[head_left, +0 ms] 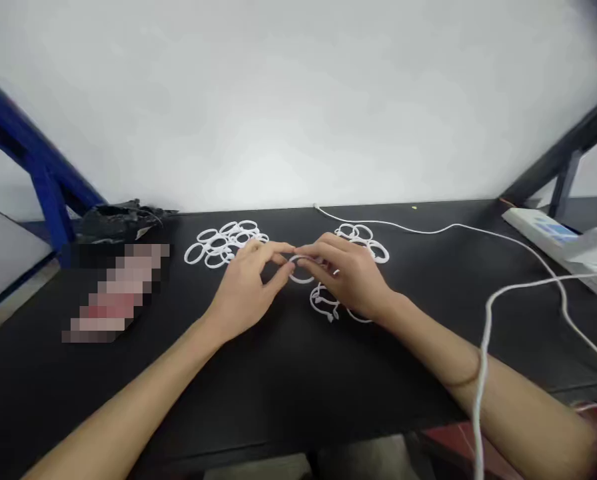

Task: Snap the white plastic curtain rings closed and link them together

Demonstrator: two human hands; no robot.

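My left hand (pixel 251 280) and my right hand (pixel 346 273) meet at the middle of the black table (pixel 278 373). Both pinch one white plastic ring (pixel 301 270) between thumb and fingertips. A loose pile of white rings (pixel 226 243) lies just beyond my left hand. Another group of white rings (pixel 363 240) lies behind my right hand. A short chain of linked rings (pixel 326 303) rests under my right palm, partly hidden by it.
A white cable (pixel 478 233) runs across the table's right side and loops down over my right forearm. A white box (pixel 563 247) sits at the far right. A black crumpled object (pixel 118 220) and a blurred patch (pixel 118 293) lie at the left. A blue frame (pixel 43 180) stands at the left.
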